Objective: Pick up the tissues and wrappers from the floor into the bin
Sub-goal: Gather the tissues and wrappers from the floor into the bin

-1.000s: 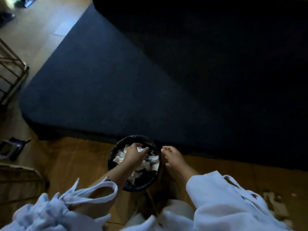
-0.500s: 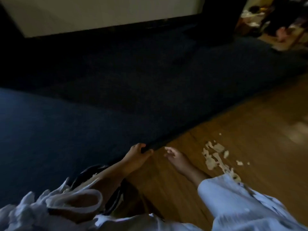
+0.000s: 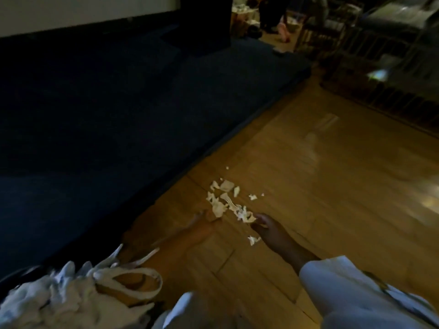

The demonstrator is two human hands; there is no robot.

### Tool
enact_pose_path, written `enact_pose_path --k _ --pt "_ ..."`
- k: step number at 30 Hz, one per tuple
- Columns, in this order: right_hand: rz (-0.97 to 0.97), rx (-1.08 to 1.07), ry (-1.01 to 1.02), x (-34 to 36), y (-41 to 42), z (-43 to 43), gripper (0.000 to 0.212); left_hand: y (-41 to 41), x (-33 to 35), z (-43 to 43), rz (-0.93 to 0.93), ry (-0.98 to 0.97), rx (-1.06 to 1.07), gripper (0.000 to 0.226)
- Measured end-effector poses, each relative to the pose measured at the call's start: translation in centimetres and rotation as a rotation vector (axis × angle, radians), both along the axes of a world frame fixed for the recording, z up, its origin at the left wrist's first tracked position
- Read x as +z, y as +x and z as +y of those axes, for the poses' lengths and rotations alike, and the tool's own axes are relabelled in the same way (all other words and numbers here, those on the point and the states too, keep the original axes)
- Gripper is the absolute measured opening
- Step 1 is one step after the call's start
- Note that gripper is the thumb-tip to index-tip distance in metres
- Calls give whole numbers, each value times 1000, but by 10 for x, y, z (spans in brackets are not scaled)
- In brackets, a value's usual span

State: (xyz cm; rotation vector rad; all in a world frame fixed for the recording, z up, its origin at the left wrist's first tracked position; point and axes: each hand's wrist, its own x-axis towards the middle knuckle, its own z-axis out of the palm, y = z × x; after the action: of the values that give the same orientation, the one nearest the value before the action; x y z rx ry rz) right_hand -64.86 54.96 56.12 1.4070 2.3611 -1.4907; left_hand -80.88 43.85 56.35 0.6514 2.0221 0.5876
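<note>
**Q:** Status of hands?

**A:** My right hand (image 3: 268, 230) is touching the near end of the tissue pile (image 3: 225, 205), fingers curled. Pinching or not, I cannot tell. My left hand (image 3: 203, 223) is showing blurred at the pile's 8 o'clock, state unreadable.

**Q:** Handling?

**A:** The tissue pile is lying on the floor (image 3: 332, 186), trailing toward 11 o'clock. I am judging it light, soft and tearable, so gather at the thick middle.

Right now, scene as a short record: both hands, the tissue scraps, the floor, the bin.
left hand: at the near left edge of the torn white tissue scraps, blurred
right hand: fingertips at the pile's near right end; one loose white scrap beside it
grip: cannot tell for either hand
surface: brown wooden plank floor, beside dark blue carpet
bin: not clearly in view
</note>
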Motion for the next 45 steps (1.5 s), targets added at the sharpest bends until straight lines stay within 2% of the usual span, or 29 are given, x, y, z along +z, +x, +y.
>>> enact_pose_path --k 4,8,14,22,29,35,37,39,42,45 --pt "-32 -53 -11 -7 24 44 38 26 -3 40 17 -98 -128 64" --pt "-47 -67 3 -16 19 90 41 24 -12 81 0 -135 -169 64" --pt "-43 -5 3 -17 -19 174 42 -4 -20 162 -29 -44 -72 64" --pt "-16 20 -66 -9 -73 288 40 -45 -17 258 -63 -109 85 59" --pt "-59 361 -86 -31 -145 410 43 -82 -29 346 -4 -84 283 57" --pt "-91 774 -52 -40 -195 496 43 -56 -35 415 -49 -22 754 61" --pt "-93 882 -65 -44 -197 513 42 -33 -39 427 -87 17 882 52" --pt "-91 948 -80 -47 -192 525 42 -7 -41 435 -155 45 983 30" --pt "-88 1009 -108 -53 -179 529 41 28 -45 432 -131 2 1065 53" --pt "-107 1042 -159 -64 -160 524 41 58 -52 423 -114 -47 1098 64"
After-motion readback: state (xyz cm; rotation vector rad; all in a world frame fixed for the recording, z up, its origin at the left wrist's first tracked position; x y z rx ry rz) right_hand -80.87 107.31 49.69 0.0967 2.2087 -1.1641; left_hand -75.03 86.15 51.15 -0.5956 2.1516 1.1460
